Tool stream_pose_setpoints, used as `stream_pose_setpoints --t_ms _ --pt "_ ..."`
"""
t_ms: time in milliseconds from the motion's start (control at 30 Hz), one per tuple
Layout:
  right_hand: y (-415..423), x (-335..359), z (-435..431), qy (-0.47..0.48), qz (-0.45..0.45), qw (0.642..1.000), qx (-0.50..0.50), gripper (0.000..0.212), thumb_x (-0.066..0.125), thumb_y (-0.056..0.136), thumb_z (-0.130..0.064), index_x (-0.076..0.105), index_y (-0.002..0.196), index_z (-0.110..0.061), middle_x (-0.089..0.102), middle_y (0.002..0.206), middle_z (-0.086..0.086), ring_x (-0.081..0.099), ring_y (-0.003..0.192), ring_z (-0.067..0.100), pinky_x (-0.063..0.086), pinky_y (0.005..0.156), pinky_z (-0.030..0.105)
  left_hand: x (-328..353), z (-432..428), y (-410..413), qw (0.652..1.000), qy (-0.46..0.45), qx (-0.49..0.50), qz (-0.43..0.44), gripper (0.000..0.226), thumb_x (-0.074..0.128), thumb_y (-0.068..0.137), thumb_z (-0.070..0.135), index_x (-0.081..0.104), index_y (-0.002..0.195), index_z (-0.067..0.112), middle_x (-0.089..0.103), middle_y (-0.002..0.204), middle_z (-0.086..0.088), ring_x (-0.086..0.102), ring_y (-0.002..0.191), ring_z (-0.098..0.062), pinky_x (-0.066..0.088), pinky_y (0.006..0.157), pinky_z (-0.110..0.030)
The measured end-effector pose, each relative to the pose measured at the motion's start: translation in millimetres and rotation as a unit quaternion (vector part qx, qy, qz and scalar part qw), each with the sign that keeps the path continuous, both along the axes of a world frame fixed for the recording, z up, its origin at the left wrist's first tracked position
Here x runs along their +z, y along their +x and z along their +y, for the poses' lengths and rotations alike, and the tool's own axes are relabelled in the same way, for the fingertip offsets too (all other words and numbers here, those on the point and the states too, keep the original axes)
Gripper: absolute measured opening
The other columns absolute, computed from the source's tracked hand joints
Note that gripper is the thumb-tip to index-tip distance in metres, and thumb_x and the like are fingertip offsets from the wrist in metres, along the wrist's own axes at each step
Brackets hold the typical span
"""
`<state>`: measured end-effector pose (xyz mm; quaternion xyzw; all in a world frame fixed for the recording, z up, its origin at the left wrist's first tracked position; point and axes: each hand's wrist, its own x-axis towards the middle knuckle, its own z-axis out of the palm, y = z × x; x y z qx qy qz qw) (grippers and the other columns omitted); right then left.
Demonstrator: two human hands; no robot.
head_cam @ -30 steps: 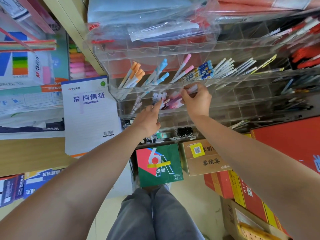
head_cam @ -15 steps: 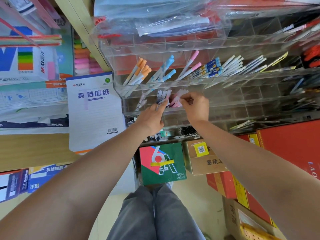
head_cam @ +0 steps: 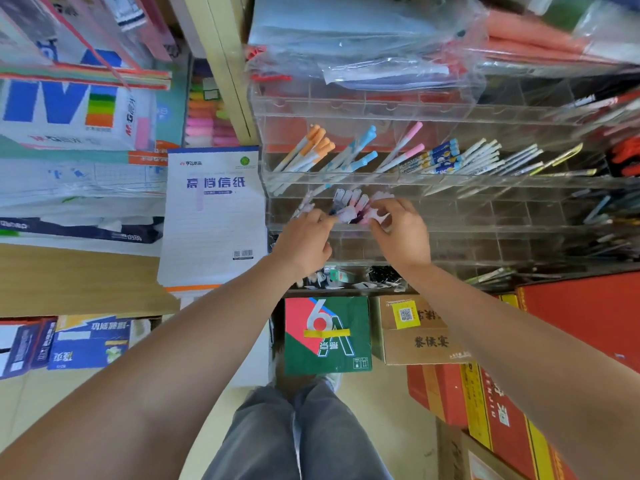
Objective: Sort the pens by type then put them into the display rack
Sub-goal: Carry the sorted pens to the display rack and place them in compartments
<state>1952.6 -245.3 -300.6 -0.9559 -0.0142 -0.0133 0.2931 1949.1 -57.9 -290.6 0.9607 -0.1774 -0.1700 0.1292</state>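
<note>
Both my hands were up at the middle tier of the clear display rack (head_cam: 450, 183), working the same bundle of pale-capped pens (head_cam: 349, 204). Those pens stood tilted in a compartment near the rack's left end, caps fanned toward 12 o'clock, white and soft pink with something darker among them that I could not make out.

My left hand (head_cam: 304, 239) came in from 7 o'clock. Its fingers were curled, and thumb and forefinger pinched the lower left edge of the bundle. My right hand (head_cam: 398, 233) came in from 5 o'clock, its fingers hooked over the pink caps at the bundle's right side and the thumb closing from beneath, so it gripped those pens. The two hands sat near each other with the bundle between them.

One tier above, at 12 o'clock from my hands, lay the sorted rows, each leaning toward 1 o'clock: orange-capped pens (head_cam: 320, 143), then blue-capped pens (head_cam: 362, 157), pink-capped pens (head_cam: 412, 142), blue-and-yellow printed pens (head_cam: 441, 157) and white pens (head_cam: 485, 154), running off toward 3 o'clock.

At 9 o'clock from the rack a white writing pad (head_cam: 214, 220) lay on the shelf. Toward 6 o'clock, under the rack, sat a green box (head_cam: 327, 344), with a cardboard box (head_cam: 419, 341) just beside it.
</note>
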Motion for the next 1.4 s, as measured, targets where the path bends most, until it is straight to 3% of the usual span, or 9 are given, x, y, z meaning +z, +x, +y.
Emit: stream_pose_setpoints --t_ms 200,433,533,700,767,867,967,1100,1400 --pt "-20.4 25.0 75.4 0.011 0.011 0.988 0.151 0.018 0.061 0.087 -0.009 0.069 0.104 -0.012 0.065 0.086 0.001 0.058 0.068 0.014 0.055 0.066 0.036 22.7 76.8 -33.2 0.996 -0.017 0.042 -0.081 0.029 0.050 0.089 0.015 0.060 0.116 0.015 0.061 0.108 -0.008 0.058 0.099 -0.028 0.044 0.080 -0.038" --pt "-66.8 29.4 253.2 -0.013 0.090 0.965 0.246 0.018 0.058 0.087 -0.015 0.069 0.099 -0.021 0.058 0.071 -0.012 0.060 0.072 0.015 0.049 0.067 0.029 21.0 246.1 -110.7 0.983 -0.022 0.180 -0.039 0.019 0.048 0.090 0.019 0.061 0.104 0.018 0.066 0.100 -0.004 0.060 0.095 -0.026 0.045 0.074 -0.034" --pt "-99.6 20.7 346.8 -0.016 0.106 0.957 0.271 0.020 0.057 0.086 -0.012 0.070 0.098 -0.020 0.066 0.079 -0.004 0.063 0.078 0.020 0.046 0.071 0.029 9.0 337.5 -154.4 0.976 -0.004 0.217 -0.028 0.011 0.051 0.088 0.019 0.060 0.094 0.020 0.066 0.094 -0.002 0.061 0.090 -0.025 0.046 0.071 -0.034" --pt "-146.5 -18.3 495.9 -0.029 0.171 0.933 0.315 0.028 0.059 0.085 -0.011 0.065 0.112 -0.016 0.060 0.101 -0.002 0.060 0.091 0.020 0.048 0.084 0.034 -28.2 492.2 -224.0 0.969 0.097 0.222 0.053 0.032 0.047 0.092 0.028 0.052 0.123 0.020 0.059 0.115 -0.005 0.051 0.111 -0.027 0.041 0.086 -0.037" --pt "-161.1 -31.2 546.5 -0.083 0.198 0.917 0.335 0.035 0.057 0.090 -0.021 0.056 0.124 -0.023 0.055 0.122 -0.002 0.057 0.106 0.020 0.047 0.089 0.032 -41.6 547.1 -252.4 0.961 0.091 0.251 0.076 0.038 0.049 0.093 0.029 0.048 0.129 0.018 0.055 0.124 -0.007 0.047 0.118 -0.028 0.038 0.094 -0.038" --pt "-176.9 -46.2 611.9 -0.126 0.232 0.893 0.363 0.042 0.055 0.093 -0.025 0.047 0.134 -0.024 0.047 0.134 0.001 0.051 0.117 0.022 0.044 0.093 0.033 -59.6 617.0 -283.8 0.944 0.072 0.299 0.121 0.047 0.051 0.093 0.030 0.043 0.137 0.015 0.050 0.133 -0.008 0.042 0.126 -0.028 0.035 0.102 -0.038" --pt "-182.1 -62.8 673.7 -0.153 0.243 0.874 0.392 0.045 0.055 0.093 -0.023 0.045 0.136 -0.021 0.046 0.137 0.004 0.049 0.121 0.026 0.040 0.095 0.033 -77.1 675.3 -300.2 0.931 0.058 0.335 0.135 0.052 0.051 0.092 0.031 0.039 0.141 0.016 0.048 0.136 -0.008 0.042 0.127 -0.028 0.037 0.101 -0.039" --pt "-174.7 -89.8 758.2 -0.178 0.253 0.851 0.425 0.044 0.053 0.094 -0.024 0.043 0.137 -0.022 0.044 0.138 0.004 0.049 0.121 0.026 0.040 0.094 0.032 -93.4 742.5 -306.3 0.912 0.033 0.384 0.140 0.040 0.053 0.089 0.026 0.048 0.126 0.011 0.054 0.125 -0.010 0.048 0.118 -0.030 0.040 0.093 -0.038" --pt "-128.8 -147.8 941.4 -0.175 0.273 0.830 0.455 0.043 0.054 0.092 -0.022 0.048 0.134 -0.017 0.048 0.132 0.008 0.052 0.116 0.027 0.042 0.096 0.034 -141.0 903.2 -266.8 0.892 0.034 0.426 0.146 0.052 0.050 0.092 0.025 0.038 0.142 0.019 0.045 0.140 -0.007 0.039 0.130 -0.027 0.035 0.101 -0.034"
